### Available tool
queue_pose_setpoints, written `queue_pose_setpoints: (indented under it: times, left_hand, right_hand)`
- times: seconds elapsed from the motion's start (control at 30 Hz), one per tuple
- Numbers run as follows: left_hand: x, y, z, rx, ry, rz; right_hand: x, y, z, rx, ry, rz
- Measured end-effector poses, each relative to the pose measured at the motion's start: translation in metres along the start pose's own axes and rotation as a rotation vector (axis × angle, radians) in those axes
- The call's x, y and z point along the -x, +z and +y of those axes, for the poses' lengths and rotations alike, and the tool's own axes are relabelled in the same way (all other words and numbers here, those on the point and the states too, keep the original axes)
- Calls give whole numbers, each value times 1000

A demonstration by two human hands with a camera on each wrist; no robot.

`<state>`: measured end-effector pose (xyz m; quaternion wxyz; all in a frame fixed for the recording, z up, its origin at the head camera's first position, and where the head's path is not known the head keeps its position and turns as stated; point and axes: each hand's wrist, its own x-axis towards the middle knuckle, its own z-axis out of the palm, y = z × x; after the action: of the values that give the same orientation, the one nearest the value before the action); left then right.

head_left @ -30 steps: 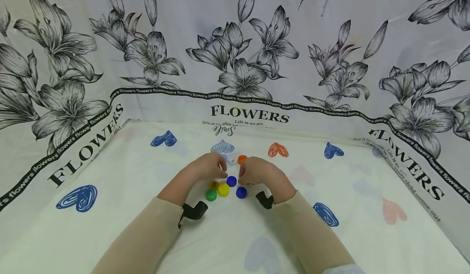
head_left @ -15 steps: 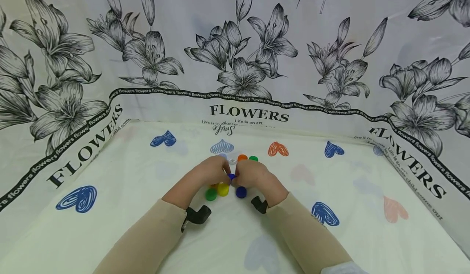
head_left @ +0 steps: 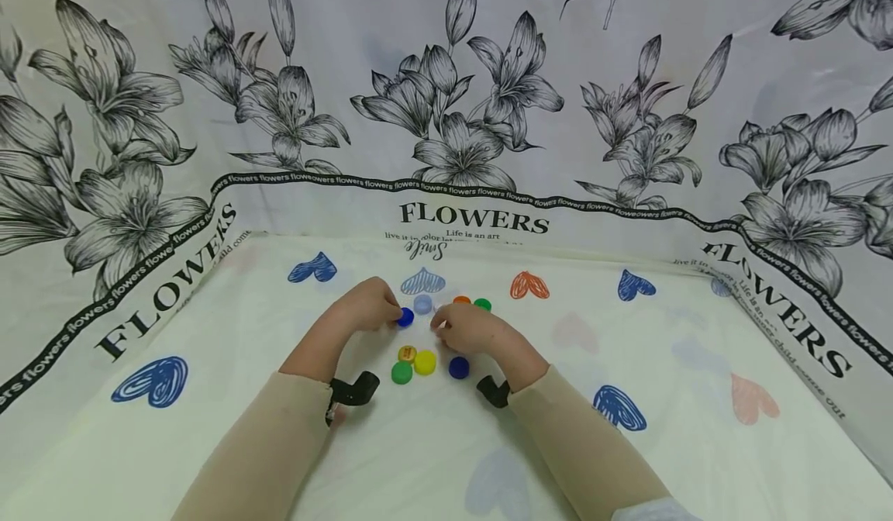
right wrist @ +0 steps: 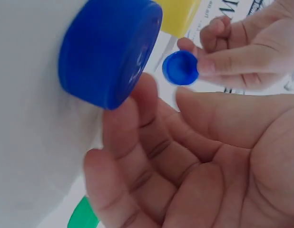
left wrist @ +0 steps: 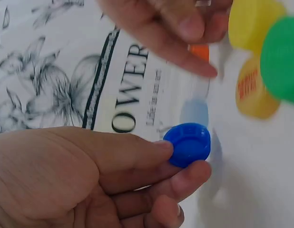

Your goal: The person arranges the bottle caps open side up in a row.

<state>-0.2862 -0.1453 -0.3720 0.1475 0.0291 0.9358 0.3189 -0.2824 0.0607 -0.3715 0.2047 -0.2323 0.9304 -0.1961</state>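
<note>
My left hand (head_left: 366, 304) pinches a blue bottle cap (left wrist: 189, 145) between thumb and fingers, its hollow side showing in both wrist views. Just beyond it in the head view sits a light blue cap (head_left: 422, 304). My right hand (right wrist: 199, 156) holds nothing; its fingers are loosely bent, thumb apart from them. In the head view the right hand (head_left: 467, 327) is over the middle of the cloth, partly covering an orange cap (head_left: 461, 301), with a green cap (head_left: 483, 304) beyond. A second blue cap (head_left: 458, 367) lies nearer the body.
Closer to the body, a yellow cap (head_left: 425, 363), a printed yellow-orange cap (head_left: 408, 354) and another green cap (head_left: 401, 372) form a cluster. A white cloth (head_left: 391, 459) printed with hearts covers the surface. Floral fabric (head_left: 453, 118) stands behind and at both sides.
My left hand has taken hold of the blue cap from the middle and moved it left and away from the body. My right hand came in to the cap, then stayed near the middle without it.
</note>
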Motion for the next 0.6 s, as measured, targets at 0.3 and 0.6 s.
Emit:
queue_pose_setpoints:
  times: [0.3,0.6]
  left_hand:
    - [-18,6,-23,250,-138,117]
    - [-6,2,-9,92,-4,58]
  right_hand:
    - [12,-1,-7,97,41,-92]
    - [15,12,-22,231,15,-58]
